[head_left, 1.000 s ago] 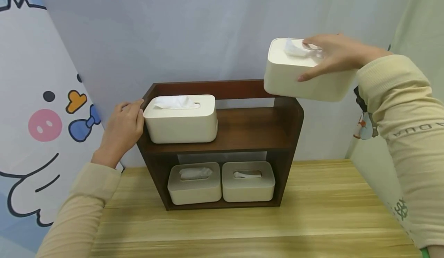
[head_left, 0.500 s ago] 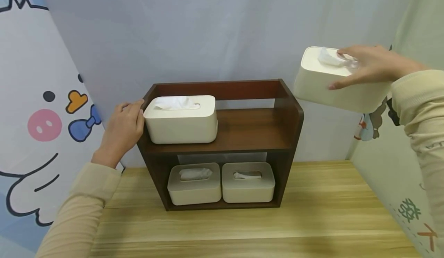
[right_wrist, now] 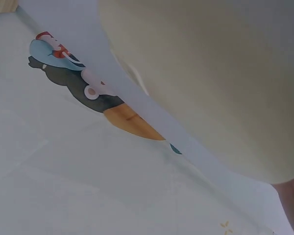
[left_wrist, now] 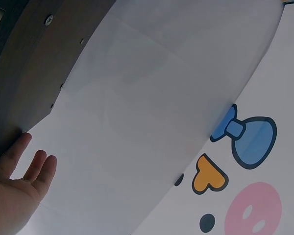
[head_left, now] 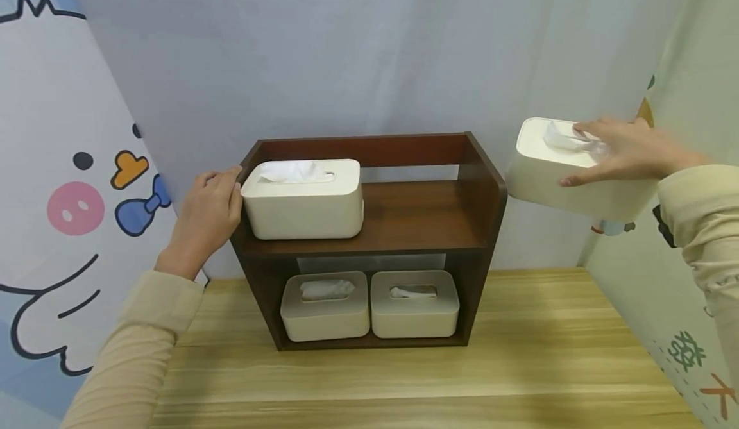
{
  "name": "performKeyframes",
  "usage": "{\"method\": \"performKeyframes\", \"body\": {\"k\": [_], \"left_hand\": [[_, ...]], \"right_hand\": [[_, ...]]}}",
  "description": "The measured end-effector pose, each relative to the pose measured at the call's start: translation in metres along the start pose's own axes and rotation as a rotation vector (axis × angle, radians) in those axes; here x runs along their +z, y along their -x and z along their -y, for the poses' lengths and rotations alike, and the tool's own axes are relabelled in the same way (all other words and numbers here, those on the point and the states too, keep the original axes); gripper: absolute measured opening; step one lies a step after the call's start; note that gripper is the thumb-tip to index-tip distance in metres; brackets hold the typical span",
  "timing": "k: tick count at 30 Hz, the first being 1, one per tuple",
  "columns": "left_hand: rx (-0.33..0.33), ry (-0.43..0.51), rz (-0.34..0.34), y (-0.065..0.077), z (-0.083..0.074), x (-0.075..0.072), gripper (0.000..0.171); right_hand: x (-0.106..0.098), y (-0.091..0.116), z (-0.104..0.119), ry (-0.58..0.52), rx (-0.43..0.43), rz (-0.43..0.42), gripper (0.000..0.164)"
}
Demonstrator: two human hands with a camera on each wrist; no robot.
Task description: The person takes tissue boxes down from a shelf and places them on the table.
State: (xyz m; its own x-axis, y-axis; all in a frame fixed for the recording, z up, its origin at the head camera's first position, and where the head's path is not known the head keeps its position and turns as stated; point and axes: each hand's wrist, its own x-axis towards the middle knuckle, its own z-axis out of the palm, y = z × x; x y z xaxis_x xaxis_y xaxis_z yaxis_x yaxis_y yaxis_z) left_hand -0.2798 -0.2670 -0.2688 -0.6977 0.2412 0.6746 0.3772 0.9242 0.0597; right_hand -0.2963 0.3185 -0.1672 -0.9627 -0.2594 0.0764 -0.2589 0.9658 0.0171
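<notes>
My right hand (head_left: 626,150) grips a cream tissue box (head_left: 583,195) from above, its thumb on the near side wall. The box hangs tilted in the air, just right of the brown two-tier shelf (head_left: 421,208), with a white tissue poking from its slot. In the right wrist view the box's smooth wall (right_wrist: 210,88) fills the upper right. My left hand (head_left: 209,214) rests at the shelf's upper left side edge, beside another cream tissue box (head_left: 306,214) on the upper tier. The left wrist view shows that hand's fingers (left_wrist: 46,171) fairly straight, one touching the dark side panel (left_wrist: 34,73).
Two more tissue boxes, one on the left (head_left: 324,320) and one on the right (head_left: 414,319), sit side by side on the lower tier. The shelf stands on a wood-grain table (head_left: 369,384) before a pale cloth backdrop (head_left: 346,50). Printed cartoon curtains flank both sides.
The tissue box in my right hand has moved right, off the shelf's upper right corner, and then lowered beside the shelf. My left hand has stayed in place.
</notes>
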Motion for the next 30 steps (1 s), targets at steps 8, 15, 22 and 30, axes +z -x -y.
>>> {"method": "performKeyframes", "body": {"k": [8,15,22,30], "left_hand": [[-0.008,0.003,-0.002,0.000,-0.001,0.000,0.037],[-0.015,0.011,-0.001,0.000,-0.002,0.000,0.036],[0.002,0.021,-0.001,0.001,0.001,-0.003,0.037],[0.025,0.030,-0.026,0.005,0.005,-0.006,0.036]], "right_hand": [[0.047,0.010,-0.003,-0.020,-0.007,-0.028,0.097],[0.088,0.016,-0.004,-0.064,-0.015,-0.028,0.098],[0.134,0.036,0.002,-0.084,-0.011,-0.011,0.099],[0.178,0.055,0.013,-0.070,-0.010,-0.024,0.099]]}}
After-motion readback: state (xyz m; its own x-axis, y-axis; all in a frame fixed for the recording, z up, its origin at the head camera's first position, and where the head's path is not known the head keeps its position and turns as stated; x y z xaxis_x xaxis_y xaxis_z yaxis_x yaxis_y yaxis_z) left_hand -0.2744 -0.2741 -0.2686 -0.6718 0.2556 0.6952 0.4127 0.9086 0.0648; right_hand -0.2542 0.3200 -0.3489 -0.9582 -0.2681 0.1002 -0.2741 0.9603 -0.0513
